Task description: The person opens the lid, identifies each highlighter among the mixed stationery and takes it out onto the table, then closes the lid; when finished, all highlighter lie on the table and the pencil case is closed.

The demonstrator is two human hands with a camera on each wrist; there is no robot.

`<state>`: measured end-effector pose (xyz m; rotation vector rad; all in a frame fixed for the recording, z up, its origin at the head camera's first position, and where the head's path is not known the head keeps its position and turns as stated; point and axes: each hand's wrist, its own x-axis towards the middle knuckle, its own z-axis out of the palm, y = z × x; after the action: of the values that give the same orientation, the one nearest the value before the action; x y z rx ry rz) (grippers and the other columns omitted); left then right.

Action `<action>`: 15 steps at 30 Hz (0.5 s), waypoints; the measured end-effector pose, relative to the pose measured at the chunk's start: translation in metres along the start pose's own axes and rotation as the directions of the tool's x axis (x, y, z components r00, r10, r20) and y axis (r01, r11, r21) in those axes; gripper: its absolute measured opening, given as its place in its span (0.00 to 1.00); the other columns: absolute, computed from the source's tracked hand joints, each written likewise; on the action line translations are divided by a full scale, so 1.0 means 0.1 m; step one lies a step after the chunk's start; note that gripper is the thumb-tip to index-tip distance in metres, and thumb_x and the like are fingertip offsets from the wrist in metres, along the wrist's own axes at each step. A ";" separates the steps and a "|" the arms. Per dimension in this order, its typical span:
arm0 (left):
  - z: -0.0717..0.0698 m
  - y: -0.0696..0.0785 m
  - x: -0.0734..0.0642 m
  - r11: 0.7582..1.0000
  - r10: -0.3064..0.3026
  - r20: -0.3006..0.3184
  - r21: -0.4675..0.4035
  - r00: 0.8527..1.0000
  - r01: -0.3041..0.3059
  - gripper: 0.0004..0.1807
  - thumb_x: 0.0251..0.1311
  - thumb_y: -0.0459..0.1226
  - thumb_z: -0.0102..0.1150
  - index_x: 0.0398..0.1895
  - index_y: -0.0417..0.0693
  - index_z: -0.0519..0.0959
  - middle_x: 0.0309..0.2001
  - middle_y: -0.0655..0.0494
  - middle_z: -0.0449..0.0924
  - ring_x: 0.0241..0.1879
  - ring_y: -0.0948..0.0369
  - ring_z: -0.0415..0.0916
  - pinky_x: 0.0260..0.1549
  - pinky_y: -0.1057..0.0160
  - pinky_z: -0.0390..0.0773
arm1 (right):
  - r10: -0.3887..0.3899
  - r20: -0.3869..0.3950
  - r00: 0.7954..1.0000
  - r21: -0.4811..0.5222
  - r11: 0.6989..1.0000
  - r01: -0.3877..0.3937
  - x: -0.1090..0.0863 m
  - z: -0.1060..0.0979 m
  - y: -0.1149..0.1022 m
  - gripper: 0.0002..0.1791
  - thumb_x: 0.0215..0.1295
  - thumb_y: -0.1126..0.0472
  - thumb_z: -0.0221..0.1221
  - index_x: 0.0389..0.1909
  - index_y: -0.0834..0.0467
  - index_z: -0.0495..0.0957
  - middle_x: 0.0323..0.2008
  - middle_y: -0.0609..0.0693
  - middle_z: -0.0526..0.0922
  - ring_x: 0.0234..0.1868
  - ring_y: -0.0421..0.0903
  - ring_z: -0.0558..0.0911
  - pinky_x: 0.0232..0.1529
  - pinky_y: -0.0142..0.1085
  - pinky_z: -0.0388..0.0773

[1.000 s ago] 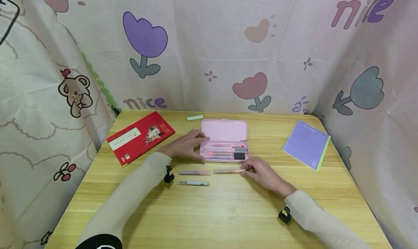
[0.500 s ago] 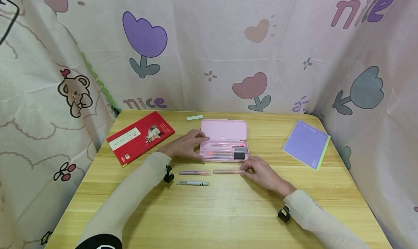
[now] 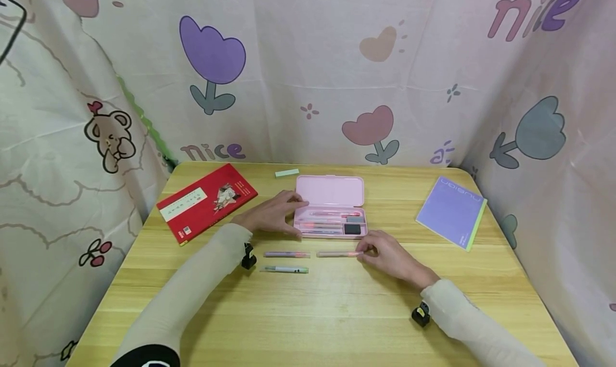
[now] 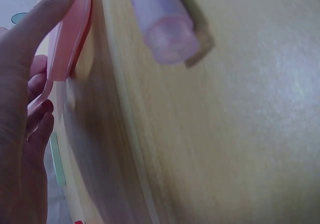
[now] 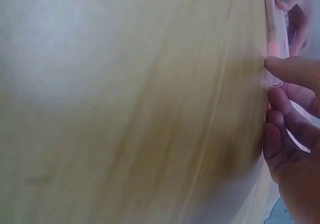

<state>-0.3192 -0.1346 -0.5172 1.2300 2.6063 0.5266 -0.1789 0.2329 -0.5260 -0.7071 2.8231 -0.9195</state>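
A pink pencil case (image 3: 329,191) lies with its lid raised, holding several pens and a dark eraser (image 3: 353,229). My left hand (image 3: 275,215) grips its left end; in the left wrist view the thumb lies along the case's wall (image 4: 70,44) and the fingers are behind it. In front of the case, my right hand (image 3: 387,254) pinches the right end of a pale pinkish pen (image 3: 334,254) between thumb and forefinger, the pen lying along the tabletop. To its left are a purple pen (image 3: 286,254) and a white-and-green pen (image 3: 285,270).
A red book (image 3: 209,204) lies at the back left of the wooden table (image 3: 337,319). A purple notebook (image 3: 451,213) sits at the right. Behind the case is a small pale green strip (image 3: 287,173). Patterned cloth (image 3: 298,78) hangs around the table's back and sides.
My right hand and the pinched pen have shifted slightly right over the last half second. The left hand and pencil case stay where they were.
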 end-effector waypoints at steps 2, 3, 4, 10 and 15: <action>0.00 0.00 0.00 1.000 -0.001 0.000 0.002 1.000 0.001 0.57 0.55 0.69 0.76 0.83 0.52 0.69 0.75 0.49 0.67 0.74 0.50 0.64 0.77 0.43 0.72 | -0.007 -0.001 1.000 -0.004 1.000 0.007 0.00 0.00 0.00 0.07 0.70 0.61 0.73 0.42 0.45 0.87 0.42 0.38 0.85 0.42 0.38 0.79 0.45 0.33 0.80; 0.00 0.00 0.00 1.000 -0.001 0.000 0.004 1.000 0.001 0.57 0.55 0.69 0.76 0.83 0.52 0.69 0.75 0.49 0.67 0.74 0.50 0.64 0.77 0.43 0.72 | -0.010 -0.002 1.000 -0.005 1.000 0.010 0.00 -0.01 0.00 0.07 0.70 0.61 0.73 0.41 0.45 0.87 0.42 0.38 0.85 0.42 0.38 0.79 0.45 0.34 0.80; 0.00 0.00 0.00 1.000 -0.001 -0.001 0.004 1.000 0.001 0.57 0.55 0.69 0.76 0.83 0.52 0.69 0.75 0.49 0.67 0.74 0.50 0.64 0.77 0.43 0.72 | -0.012 -0.001 1.000 -0.007 1.000 0.012 0.00 -0.01 0.00 0.07 0.70 0.61 0.74 0.41 0.45 0.87 0.41 0.38 0.85 0.42 0.38 0.79 0.45 0.34 0.80; 0.01 -0.01 0.00 1.000 -0.002 -0.002 0.000 1.000 0.002 0.57 0.55 0.70 0.75 0.83 0.53 0.69 0.75 0.48 0.67 0.74 0.50 0.64 0.77 0.43 0.72 | -0.005 0.006 1.000 -0.010 1.000 0.005 0.00 -0.01 0.01 0.08 0.70 0.60 0.73 0.41 0.44 0.87 0.41 0.37 0.84 0.43 0.38 0.79 0.46 0.35 0.80; 0.01 -0.01 0.00 1.000 -0.013 0.005 0.000 1.000 0.013 0.57 0.54 0.70 0.75 0.83 0.54 0.69 0.75 0.49 0.67 0.74 0.51 0.64 0.77 0.44 0.72 | -0.003 0.007 1.000 -0.013 1.000 0.004 0.00 -0.01 0.01 0.07 0.69 0.60 0.74 0.41 0.44 0.87 0.40 0.37 0.83 0.43 0.37 0.80 0.47 0.36 0.81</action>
<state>-0.3195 -0.1347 -0.5181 1.2122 2.6083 0.5206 -0.1797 0.2338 -0.5254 -0.7156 2.8253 -0.8982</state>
